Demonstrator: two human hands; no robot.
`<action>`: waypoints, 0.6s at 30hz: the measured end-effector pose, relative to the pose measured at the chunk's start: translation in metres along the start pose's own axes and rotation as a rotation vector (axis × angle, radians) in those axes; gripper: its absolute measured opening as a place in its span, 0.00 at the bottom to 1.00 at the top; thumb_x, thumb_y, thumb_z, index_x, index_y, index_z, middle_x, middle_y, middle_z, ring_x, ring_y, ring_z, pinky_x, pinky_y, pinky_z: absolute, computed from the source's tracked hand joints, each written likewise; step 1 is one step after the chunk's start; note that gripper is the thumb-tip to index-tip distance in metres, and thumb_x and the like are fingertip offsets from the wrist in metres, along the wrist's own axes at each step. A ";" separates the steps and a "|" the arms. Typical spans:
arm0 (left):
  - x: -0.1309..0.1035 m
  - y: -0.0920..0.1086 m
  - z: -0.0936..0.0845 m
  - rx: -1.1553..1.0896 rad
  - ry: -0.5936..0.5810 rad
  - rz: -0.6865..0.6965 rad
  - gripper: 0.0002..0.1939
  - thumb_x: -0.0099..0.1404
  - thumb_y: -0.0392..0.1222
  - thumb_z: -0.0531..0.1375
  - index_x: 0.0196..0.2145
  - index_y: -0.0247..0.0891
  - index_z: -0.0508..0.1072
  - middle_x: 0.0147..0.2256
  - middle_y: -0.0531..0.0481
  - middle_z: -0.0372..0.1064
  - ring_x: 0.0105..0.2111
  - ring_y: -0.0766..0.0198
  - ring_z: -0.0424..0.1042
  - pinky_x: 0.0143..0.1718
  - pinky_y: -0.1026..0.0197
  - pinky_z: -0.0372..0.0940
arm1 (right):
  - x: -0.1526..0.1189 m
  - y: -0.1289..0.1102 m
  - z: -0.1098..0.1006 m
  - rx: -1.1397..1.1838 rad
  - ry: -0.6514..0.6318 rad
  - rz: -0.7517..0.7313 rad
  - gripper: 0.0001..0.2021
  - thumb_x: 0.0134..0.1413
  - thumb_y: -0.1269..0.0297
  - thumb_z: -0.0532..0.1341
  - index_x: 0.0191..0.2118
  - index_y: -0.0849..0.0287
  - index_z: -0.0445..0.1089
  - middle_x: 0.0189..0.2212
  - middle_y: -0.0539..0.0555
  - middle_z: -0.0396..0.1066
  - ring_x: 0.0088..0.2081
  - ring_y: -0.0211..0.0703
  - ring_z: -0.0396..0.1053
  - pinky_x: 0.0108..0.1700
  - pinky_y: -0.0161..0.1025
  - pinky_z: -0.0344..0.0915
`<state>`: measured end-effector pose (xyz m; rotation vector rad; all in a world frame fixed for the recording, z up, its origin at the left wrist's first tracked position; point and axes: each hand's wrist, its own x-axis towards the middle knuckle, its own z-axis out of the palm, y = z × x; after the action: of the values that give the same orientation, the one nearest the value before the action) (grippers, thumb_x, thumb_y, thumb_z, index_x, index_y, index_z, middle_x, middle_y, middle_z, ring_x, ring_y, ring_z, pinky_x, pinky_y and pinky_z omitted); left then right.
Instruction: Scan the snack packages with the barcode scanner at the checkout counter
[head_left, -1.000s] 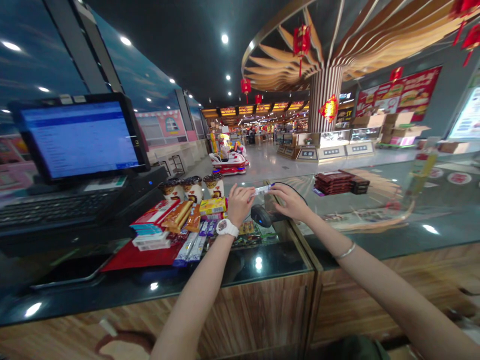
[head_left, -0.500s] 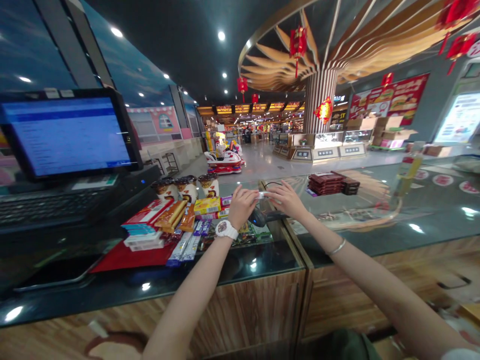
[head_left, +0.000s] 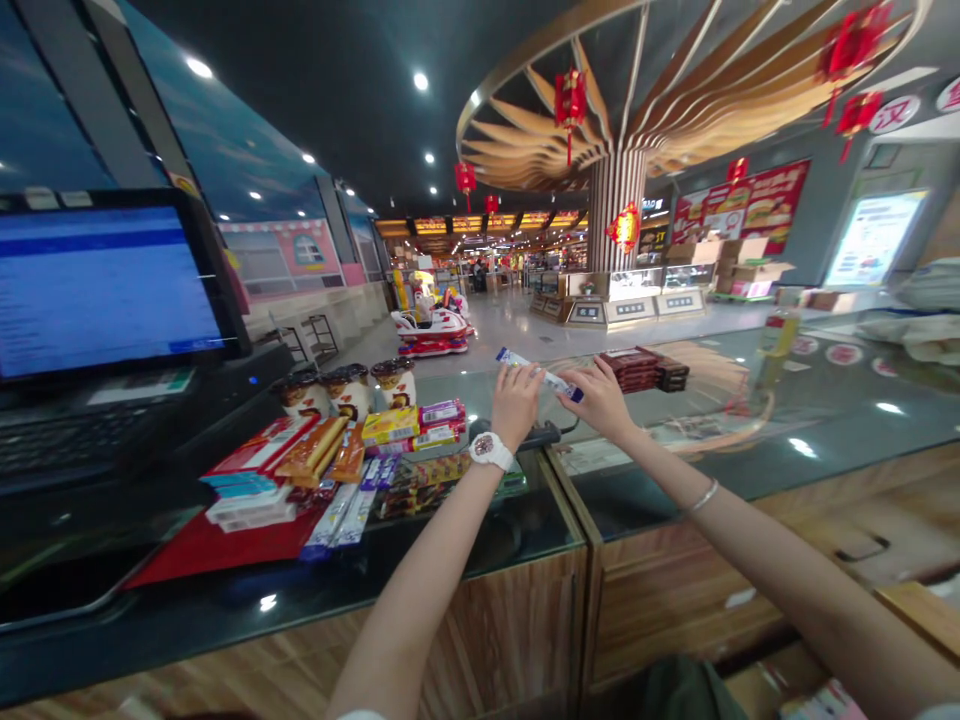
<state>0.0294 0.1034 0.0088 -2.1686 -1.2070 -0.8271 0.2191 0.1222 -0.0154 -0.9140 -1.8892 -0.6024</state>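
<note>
Pinching a white-and-blue packet (head_left: pixel 556 382), the left hand (head_left: pixel 516 402) and right hand (head_left: pixel 601 402) hold it tilted above the worktop (head_left: pixel 772 482), fingers closed on it. Below sits a dark device (head_left: pixel 545 436), perhaps a scanner, half hidden; leftward lies a yellow box (head_left: pixel 390 426), with lidded cups (head_left: pixel 349 393) beyond.

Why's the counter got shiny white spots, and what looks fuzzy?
Head view: white glare on the dark, glossy countertop, probably reflected round white ceiling lamps; head view: soft, unreadable print on the slim white-and-blue packet in the bare left hand and bare right hand; head view: fuzzy text on the black-framed, blue-lit monitor.
</note>
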 end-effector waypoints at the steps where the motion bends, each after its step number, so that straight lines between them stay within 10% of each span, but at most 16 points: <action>1: 0.004 0.006 0.006 -0.005 -0.017 -0.001 0.22 0.67 0.31 0.53 0.58 0.40 0.68 0.60 0.47 0.66 0.61 0.58 0.62 0.68 0.47 0.49 | -0.003 0.006 0.000 -0.017 0.004 0.030 0.12 0.60 0.60 0.59 0.47 0.54 0.72 0.39 0.54 0.79 0.43 0.48 0.71 0.65 0.54 0.52; 18: 0.050 0.065 0.092 -0.142 -0.253 -0.141 0.26 0.67 0.29 0.48 0.60 0.41 0.65 0.62 0.44 0.62 0.62 0.54 0.60 0.66 0.41 0.50 | -0.011 0.064 0.017 -0.264 -0.344 0.498 0.11 0.56 0.61 0.59 0.44 0.58 0.69 0.37 0.58 0.77 0.45 0.50 0.71 0.61 0.46 0.49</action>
<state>0.1306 0.1644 -0.0272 -2.3801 -1.4800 -0.7296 0.2646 0.1698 -0.0305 -1.6841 -1.7929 -0.4092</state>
